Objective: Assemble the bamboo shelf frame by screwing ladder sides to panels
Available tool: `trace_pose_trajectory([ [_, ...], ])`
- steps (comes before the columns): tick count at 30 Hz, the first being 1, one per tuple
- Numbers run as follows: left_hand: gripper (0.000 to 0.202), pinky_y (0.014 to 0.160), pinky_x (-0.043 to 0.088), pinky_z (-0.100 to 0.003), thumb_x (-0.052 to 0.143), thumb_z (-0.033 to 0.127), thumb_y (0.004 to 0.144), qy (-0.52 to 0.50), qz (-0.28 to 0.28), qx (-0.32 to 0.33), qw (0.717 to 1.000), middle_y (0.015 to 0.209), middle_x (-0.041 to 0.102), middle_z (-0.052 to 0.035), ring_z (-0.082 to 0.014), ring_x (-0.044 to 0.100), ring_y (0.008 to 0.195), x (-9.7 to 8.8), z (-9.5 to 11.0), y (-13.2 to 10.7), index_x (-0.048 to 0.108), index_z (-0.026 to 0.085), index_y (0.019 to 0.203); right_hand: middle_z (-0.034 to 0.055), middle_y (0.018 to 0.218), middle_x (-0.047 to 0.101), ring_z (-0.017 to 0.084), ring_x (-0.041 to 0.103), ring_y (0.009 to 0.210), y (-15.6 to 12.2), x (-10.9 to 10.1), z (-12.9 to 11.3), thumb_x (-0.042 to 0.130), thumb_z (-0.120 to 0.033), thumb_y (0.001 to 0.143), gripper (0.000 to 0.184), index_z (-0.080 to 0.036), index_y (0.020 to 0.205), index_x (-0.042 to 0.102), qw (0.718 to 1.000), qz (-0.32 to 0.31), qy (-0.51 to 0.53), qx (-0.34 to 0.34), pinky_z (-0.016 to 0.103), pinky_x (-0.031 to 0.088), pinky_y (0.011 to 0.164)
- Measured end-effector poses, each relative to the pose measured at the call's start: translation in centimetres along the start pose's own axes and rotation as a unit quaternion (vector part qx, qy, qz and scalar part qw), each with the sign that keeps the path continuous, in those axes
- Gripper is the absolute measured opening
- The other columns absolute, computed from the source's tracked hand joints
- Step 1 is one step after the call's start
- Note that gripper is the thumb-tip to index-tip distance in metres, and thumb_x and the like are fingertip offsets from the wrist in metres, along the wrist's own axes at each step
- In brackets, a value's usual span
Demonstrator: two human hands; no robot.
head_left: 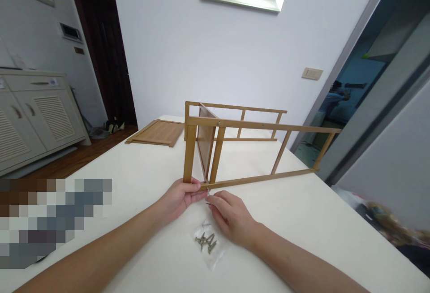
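Note:
A light-brown wooden frame [248,180] rests on its side on the white table, with slatted rungs and a panel [205,143] set between its two sides. My left hand [179,196] is closed around the near lower corner of this frame. Just right of it, my right hand [231,212] pinches a small thin metal piece [208,191] up against the lower rail. Fingers cover most of that piece, so I cannot tell whether it is a screw or a key. Below my hands lies a clear plastic bag [215,261] with several screws [202,240] on it.
A separate wooden panel [156,132] lies flat at the table's back left. Behind the white table [134,243] is a wall with a framed picture [240,4] and a switch [312,74]. A cabinet [40,114] stands to the left; a doorway opens on the right.

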State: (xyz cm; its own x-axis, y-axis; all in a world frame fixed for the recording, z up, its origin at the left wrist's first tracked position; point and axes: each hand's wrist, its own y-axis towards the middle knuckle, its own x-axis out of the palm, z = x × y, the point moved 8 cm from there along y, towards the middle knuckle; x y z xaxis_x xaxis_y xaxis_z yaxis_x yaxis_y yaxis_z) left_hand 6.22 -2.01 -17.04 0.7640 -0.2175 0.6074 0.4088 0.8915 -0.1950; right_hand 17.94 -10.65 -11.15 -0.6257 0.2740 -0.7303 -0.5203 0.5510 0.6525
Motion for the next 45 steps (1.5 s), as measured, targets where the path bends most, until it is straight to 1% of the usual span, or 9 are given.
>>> trace_pose_trajectory([
  [4,0.014,0.091,0.057,-0.040,0.062,-0.002,0.075,0.011,0.004,-0.003,1.000,0.091,0.073,-0.0156,-0.0244,0.071,0.091,-0.2,-0.1,0.1,0.063,0.009,0.083,0.0066,0.093,0.061,0.015,0.057,0.077,-0.2,0.1,-0.3,0.044,-0.004,0.087,0.043,-0.023,0.125,0.053,0.999,0.006,-0.028,-0.029,0.027,0.049,0.066],
  [11,0.027,0.091,0.056,-0.040,0.063,-0.002,0.075,0.033,0.003,-0.011,0.999,0.098,0.072,-0.0167,-0.0245,0.070,0.092,-0.1,0.0,0.2,0.065,0.008,0.100,0.0075,0.093,0.061,0.015,0.058,0.078,-0.2,0.0,-0.7,0.044,-0.003,0.087,0.041,-0.020,0.123,0.053,0.999,-0.001,-0.029,-0.044,0.027,0.050,0.067],
  [13,0.025,0.091,0.056,-0.040,0.063,-0.001,0.075,0.038,0.003,-0.013,0.999,0.100,0.071,-0.0170,-0.0249,0.070,0.093,-0.1,0.0,0.2,0.067,0.008,0.098,0.0078,0.093,0.061,0.016,0.058,0.078,-0.2,0.1,-0.7,0.044,-0.003,0.086,0.041,-0.019,0.123,0.052,0.999,-0.004,-0.031,-0.044,0.027,0.050,0.067],
  [18,0.013,0.093,0.056,-0.039,0.063,-0.001,0.075,0.040,-0.002,-0.008,0.999,0.095,0.071,-0.0170,-0.0245,0.069,0.093,-0.3,0.0,0.3,0.070,0.005,0.082,0.0080,0.094,0.062,0.016,0.059,0.079,-0.4,0.2,-0.5,0.042,-0.001,0.086,0.046,-0.019,0.127,0.050,0.998,-0.014,-0.038,-0.044,0.028,0.050,0.066],
  [21,0.012,0.093,0.056,-0.039,0.063,-0.001,0.075,0.039,0.001,-0.003,0.999,0.093,0.071,-0.0161,-0.0235,0.069,0.091,-0.3,0.0,0.2,0.071,0.006,0.079,0.0080,0.094,0.063,0.016,0.060,0.079,-0.5,0.2,-0.5,0.041,-0.002,0.087,0.043,-0.018,0.125,0.050,0.998,-0.015,-0.047,-0.047,0.028,0.050,0.066],
  [27,0.013,0.092,0.056,-0.038,0.063,-0.001,0.075,0.033,0.012,0.008,0.999,0.088,0.071,-0.0130,-0.0224,0.068,0.091,-0.4,0.1,0.2,0.072,0.008,0.077,0.0063,0.086,0.065,0.016,0.056,0.071,-0.3,-0.3,-0.9,0.048,-0.006,0.091,0.025,-0.015,0.114,0.055,0.993,0.026,-0.102,-0.056,0.028,0.045,0.062],
  [35,0.012,0.092,0.056,-0.038,0.064,0.000,0.076,0.029,0.013,0.012,0.999,0.090,0.071,-0.0132,-0.0221,0.068,0.093,-0.4,0.1,0.1,0.071,0.009,0.076,0.0031,0.077,0.063,0.014,0.054,0.065,0.0,-1.1,-1.1,0.055,-0.017,0.094,0.003,-0.016,0.095,0.058,0.991,0.057,-0.121,-0.028,0.027,0.042,0.060],
  [41,0.012,0.092,0.056,-0.038,0.063,-0.001,0.076,0.027,0.013,0.012,0.999,0.092,0.072,-0.0141,-0.0223,0.068,0.093,-0.3,0.1,0.0,0.070,0.009,0.076,-0.0002,0.065,0.053,0.013,0.047,0.059,0.0,-1.1,-0.9,0.055,-0.021,0.094,0.017,-0.020,0.077,0.051,0.989,0.062,-0.136,-0.008,0.026,0.034,0.055],
  [45,0.011,0.095,0.055,-0.039,0.065,-0.001,0.076,0.022,0.017,0.014,1.000,0.089,0.071,-0.0136,-0.0233,0.069,0.094,-0.4,0.1,0.0,0.070,0.008,0.076,-0.0005,0.063,0.050,0.013,0.044,0.057,0.0,-0.8,-0.6,0.053,-0.021,0.093,0.022,-0.021,0.072,0.047,0.990,0.054,-0.133,0.000,0.026,0.031,0.054],
])
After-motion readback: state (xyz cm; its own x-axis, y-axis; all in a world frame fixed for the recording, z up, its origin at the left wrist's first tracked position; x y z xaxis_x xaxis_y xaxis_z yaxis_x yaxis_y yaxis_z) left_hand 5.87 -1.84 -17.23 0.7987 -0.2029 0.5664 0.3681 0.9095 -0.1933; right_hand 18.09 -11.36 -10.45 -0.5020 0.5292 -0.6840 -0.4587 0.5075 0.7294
